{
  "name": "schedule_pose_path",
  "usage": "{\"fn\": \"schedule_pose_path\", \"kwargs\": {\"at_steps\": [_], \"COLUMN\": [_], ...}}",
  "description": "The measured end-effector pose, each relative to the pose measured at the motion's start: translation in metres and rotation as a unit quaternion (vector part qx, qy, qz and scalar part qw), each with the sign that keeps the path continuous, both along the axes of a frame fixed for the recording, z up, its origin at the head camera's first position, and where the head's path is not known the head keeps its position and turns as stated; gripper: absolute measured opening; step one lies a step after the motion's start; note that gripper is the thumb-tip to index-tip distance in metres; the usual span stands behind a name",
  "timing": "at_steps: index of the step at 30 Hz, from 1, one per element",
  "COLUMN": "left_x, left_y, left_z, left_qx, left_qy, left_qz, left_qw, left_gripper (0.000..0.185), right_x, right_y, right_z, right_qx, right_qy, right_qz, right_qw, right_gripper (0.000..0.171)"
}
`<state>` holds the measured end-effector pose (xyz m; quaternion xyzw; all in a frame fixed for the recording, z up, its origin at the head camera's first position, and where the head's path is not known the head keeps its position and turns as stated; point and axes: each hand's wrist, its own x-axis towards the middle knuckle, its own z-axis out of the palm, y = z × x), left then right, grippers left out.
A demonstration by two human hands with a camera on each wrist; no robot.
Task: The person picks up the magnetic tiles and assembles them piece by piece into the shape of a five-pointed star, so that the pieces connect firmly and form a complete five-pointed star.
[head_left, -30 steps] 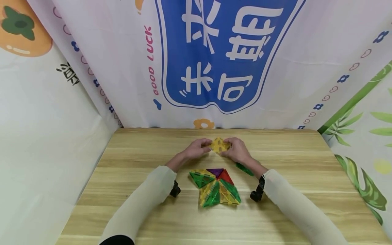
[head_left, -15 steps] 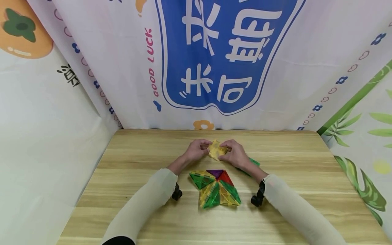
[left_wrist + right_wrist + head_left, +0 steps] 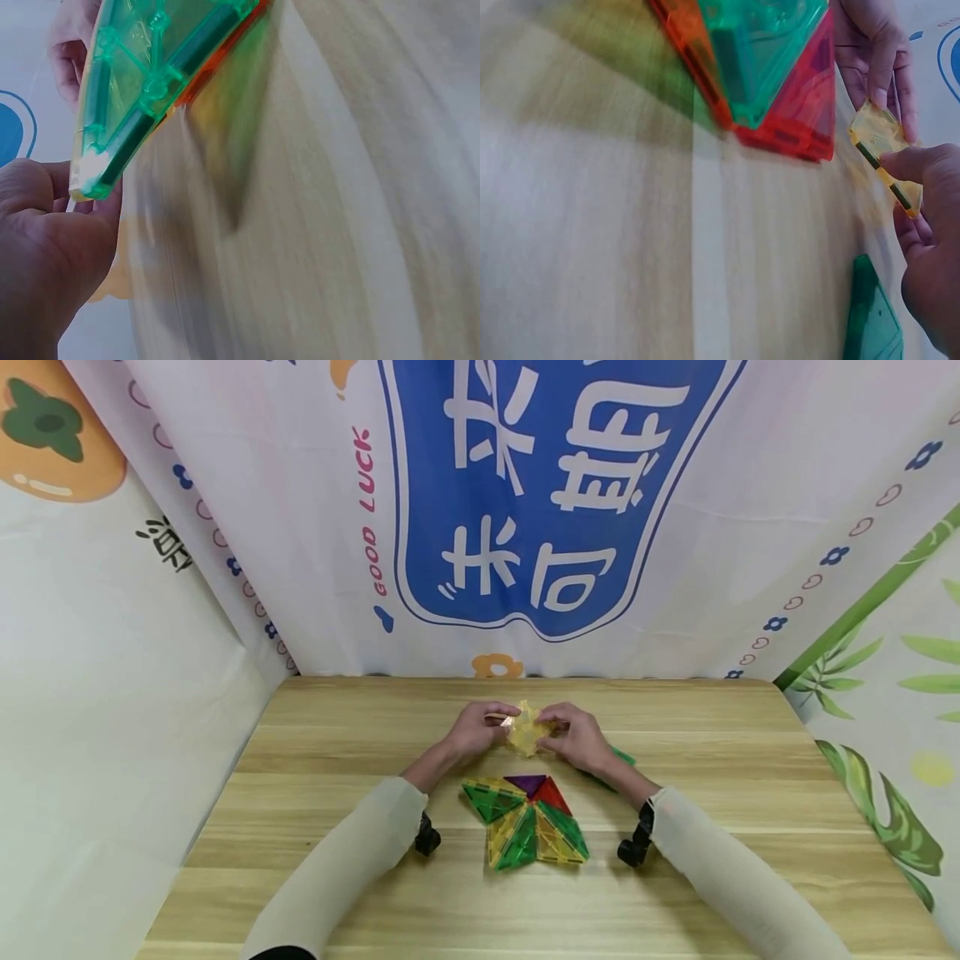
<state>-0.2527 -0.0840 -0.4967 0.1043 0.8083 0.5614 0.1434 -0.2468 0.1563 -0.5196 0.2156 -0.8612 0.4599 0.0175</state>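
Both hands meet over the middle of the wooden table (image 3: 337, 752). Between them they pinch a small yellow translucent tile piece (image 3: 527, 732), held just above the tabletop. My left hand (image 3: 497, 721) grips its left side and my right hand (image 3: 553, 727) its right side. In the right wrist view the yellow tile (image 3: 885, 150) sits between my right thumb (image 3: 922, 165) and the left hand's fingers (image 3: 874, 52). A flat cluster of green, yellow, red and purple triangular tiles (image 3: 525, 818) lies nearer me, between the forearms.
A single green triangular tile (image 3: 613, 760) lies flat beside my right wrist, also seen as the green tile (image 3: 874, 322) in the right wrist view. Printed cloth walls (image 3: 225, 568) close in the table at the back and both sides.
The yellow piece has been turned and squeezed smaller between the fingers. Both hands stay at the same spot and have drawn slightly closer together.
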Motion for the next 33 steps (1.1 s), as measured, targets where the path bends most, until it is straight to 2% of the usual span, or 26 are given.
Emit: {"fn": "schedule_pose_path", "kwargs": {"at_steps": [7, 15, 24, 29, 33], "left_x": [0.010, 0.025, 0.029, 0.029, 0.030], "left_y": [-0.007, -0.018, -0.025, -0.023, -0.019], "left_z": [0.007, 0.012, 0.009, 0.004, 0.001], "left_qx": [0.018, 0.044, 0.107, 0.116, 0.110], "left_qy": [-0.006, -0.047, -0.092, -0.106, -0.103], "left_qz": [-0.019, -0.063, -0.109, -0.109, -0.102], "left_qw": [0.9997, 0.9959, 0.9840, 0.9815, 0.9833], "left_gripper": [0.035, 0.031, 0.031, 0.035, 0.036], "right_x": [0.010, 0.027, 0.035, 0.036, 0.038], "right_y": [0.007, 0.014, 0.015, 0.015, 0.013], "right_z": [0.008, 0.013, 0.012, 0.008, 0.003], "right_qx": [-0.081, -0.117, -0.132, -0.156, -0.159], "right_qy": [-0.091, -0.159, -0.194, -0.205, -0.207], "right_qz": [0.028, 0.064, 0.071, 0.082, 0.084], "right_qw": [0.992, 0.978, 0.970, 0.963, 0.962], "right_gripper": [0.024, 0.024, 0.028, 0.032, 0.032]}}
